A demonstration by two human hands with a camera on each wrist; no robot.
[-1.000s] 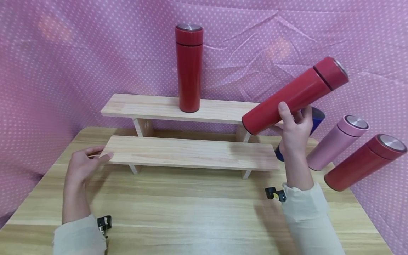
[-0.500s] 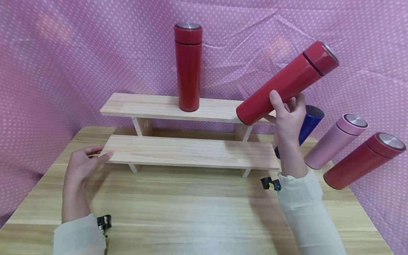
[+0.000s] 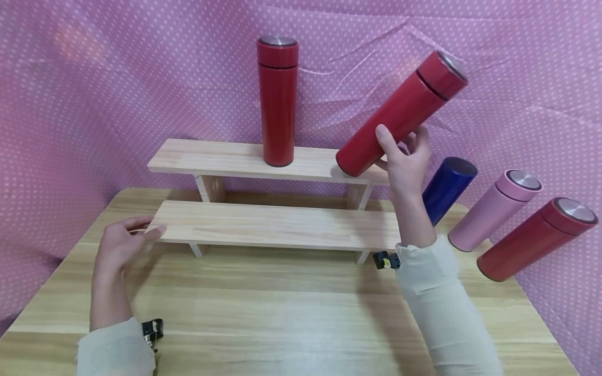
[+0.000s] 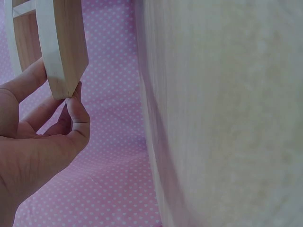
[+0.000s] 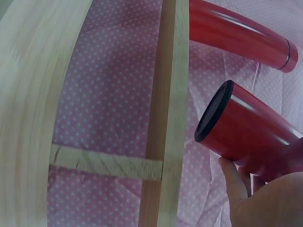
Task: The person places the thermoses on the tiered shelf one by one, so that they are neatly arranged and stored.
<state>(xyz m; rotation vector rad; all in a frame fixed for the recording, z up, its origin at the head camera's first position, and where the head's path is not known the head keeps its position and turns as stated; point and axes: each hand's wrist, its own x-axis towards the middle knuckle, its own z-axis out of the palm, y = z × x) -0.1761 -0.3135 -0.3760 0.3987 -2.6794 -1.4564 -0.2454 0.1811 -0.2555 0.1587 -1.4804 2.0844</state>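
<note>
My right hand (image 3: 408,162) grips a red thermos (image 3: 400,115) round its lower half. The thermos tilts, with its silver-topped lid up to the right and its base over the right part of the upper wooden shelf (image 3: 211,154). In the right wrist view its black base (image 5: 215,111) stands apart from the shelf edge (image 5: 174,118). Another red thermos (image 3: 278,109) stands upright near the middle of that shelf. At the left end of the lower wooden shelf (image 3: 282,224), my left hand (image 3: 119,243) pinches the board's corner between thumb and fingers, as the left wrist view also shows.
To the right, on the wooden table (image 3: 263,313), stand a blue bottle (image 3: 447,188) partly behind my right arm, a pink thermos (image 3: 494,211) and a further red thermos (image 3: 536,239). A pink dotted cloth (image 3: 188,78) hangs behind and at the sides.
My right hand has carried the red thermos leftward, over the upper shelf, and tipped it somewhat more upright. More of the blue bottle shows now. The left hand has stayed on the lower shelf.
</note>
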